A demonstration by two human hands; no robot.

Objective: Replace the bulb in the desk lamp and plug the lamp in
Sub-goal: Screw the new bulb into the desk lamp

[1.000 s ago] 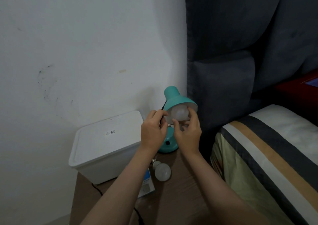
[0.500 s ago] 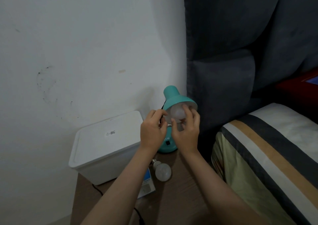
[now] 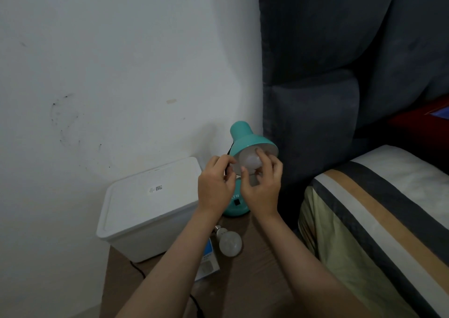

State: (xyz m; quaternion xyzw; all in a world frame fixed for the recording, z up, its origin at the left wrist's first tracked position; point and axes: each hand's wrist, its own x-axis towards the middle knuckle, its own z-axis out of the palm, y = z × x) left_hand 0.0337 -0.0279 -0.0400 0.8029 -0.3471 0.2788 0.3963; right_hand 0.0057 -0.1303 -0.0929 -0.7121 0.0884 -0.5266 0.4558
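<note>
Two hands work at the teal lamp [image 3: 245, 137]: the right hand [image 3: 263, 186] wraps its fingers round the bulb [image 3: 249, 163] in the shade, the left hand [image 3: 215, 186] pinches the rim. A spare bulb [image 3: 229, 243] lies on the surface [image 3: 255, 281].

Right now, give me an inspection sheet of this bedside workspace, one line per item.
Surface: wooden bedside table, mostly covered.
Job's things: teal desk lamp upright near the wall; a bulb inside its shade; a loose bulb lying on the table.
Clutter: white lidded box; blue and white bulb carton under the left forearm.
Grippers: right hand fingers around the bulb in the shade; left hand at the shade's rim.
Cables: black cord trailing off the table; plug not seen.
Surroundings: white wall, dark upholstered headboard, striped bedding.
</note>
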